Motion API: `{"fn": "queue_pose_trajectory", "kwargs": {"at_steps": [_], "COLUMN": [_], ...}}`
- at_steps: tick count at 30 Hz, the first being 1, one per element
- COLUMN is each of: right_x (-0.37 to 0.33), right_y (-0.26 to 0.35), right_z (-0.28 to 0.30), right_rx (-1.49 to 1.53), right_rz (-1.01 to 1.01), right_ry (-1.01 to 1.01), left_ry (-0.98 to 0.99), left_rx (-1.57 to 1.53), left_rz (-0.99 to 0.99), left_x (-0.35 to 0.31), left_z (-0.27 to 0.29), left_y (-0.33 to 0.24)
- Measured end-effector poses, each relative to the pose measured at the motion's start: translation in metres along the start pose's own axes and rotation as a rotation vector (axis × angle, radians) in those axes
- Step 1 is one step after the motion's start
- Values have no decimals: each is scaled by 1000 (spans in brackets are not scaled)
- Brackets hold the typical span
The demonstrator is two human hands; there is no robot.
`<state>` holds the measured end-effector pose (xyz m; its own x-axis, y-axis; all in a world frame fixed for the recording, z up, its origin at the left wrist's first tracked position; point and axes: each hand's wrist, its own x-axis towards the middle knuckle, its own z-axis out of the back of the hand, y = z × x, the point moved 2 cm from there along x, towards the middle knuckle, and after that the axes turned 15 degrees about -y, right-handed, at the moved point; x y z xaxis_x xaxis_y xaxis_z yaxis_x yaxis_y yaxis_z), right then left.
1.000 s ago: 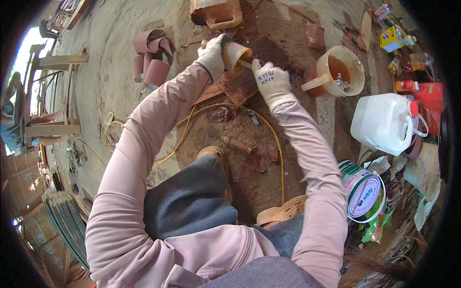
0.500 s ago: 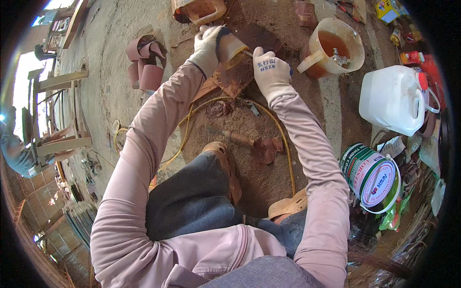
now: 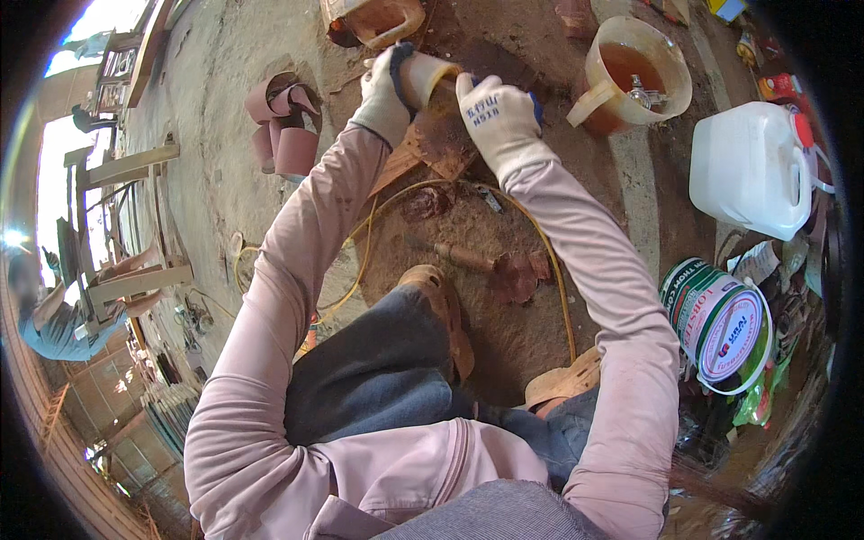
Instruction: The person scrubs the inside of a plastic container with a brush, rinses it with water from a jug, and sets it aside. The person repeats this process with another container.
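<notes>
Both my hands wear whitish work gloves. My left hand (image 3: pixel 385 93) is wrapped round a pale, yellow-stained plastic cup (image 3: pixel 421 79), which lies tilted with its mouth toward my right hand. Closed at the cup's mouth, my right hand (image 3: pixel 498 115) grips a thin-handled tool (image 3: pixel 448 84); its working end is hidden. Below the cup, a reddish-brown stained board (image 3: pixel 441 135) lies on the ground. A translucent jug (image 3: pixel 681 81) with brown liquid and a metal fitting inside stands right of my right hand.
A yellow hose (image 3: pixel 551 243) curves round a hammer-like tool (image 3: pixel 463 257) between my feet. Sandpaper rolls (image 3: pixel 295 148) lie left. A brown-stained container (image 3: pixel 373 20) sits ahead. At right are a white jerrycan (image 3: pixel 747 166) and a green-white bucket (image 3: pixel 711 310). Another person (image 3: pixel 67 324) is at far left.
My right hand has shifted slightly left and up, closer to the cup's mouth. The cup has turned a little, and less of the tool's handle shows. The whole view has shifted slightly.
</notes>
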<state>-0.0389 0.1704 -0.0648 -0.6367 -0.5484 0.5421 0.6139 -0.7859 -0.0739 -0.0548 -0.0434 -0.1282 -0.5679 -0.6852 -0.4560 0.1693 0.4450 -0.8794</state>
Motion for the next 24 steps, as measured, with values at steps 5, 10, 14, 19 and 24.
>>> {"fn": "queue_pose_trajectory", "kwargs": {"at_steps": [5,10,14,19,24], "right_x": [21,5,5,7,-6], "right_y": [14,40,35,-7,44], "right_z": [7,13,29,1,6], "right_rx": [471,1547,735,452,1509], "right_rz": [-291,-999,-506,-240,-921], "right_ry": [580,712,472,301,659], "left_ry": [-120,480,407,99,507], "left_rx": [2,-238,-56,1,-188], "left_rz": [-272,127,-16,-175,184], "left_x": [-12,3,21,-24,-4], "left_z": [-13,-9,4,-12,4], "left_y": [-40,-53,-48,-32,-49]}}
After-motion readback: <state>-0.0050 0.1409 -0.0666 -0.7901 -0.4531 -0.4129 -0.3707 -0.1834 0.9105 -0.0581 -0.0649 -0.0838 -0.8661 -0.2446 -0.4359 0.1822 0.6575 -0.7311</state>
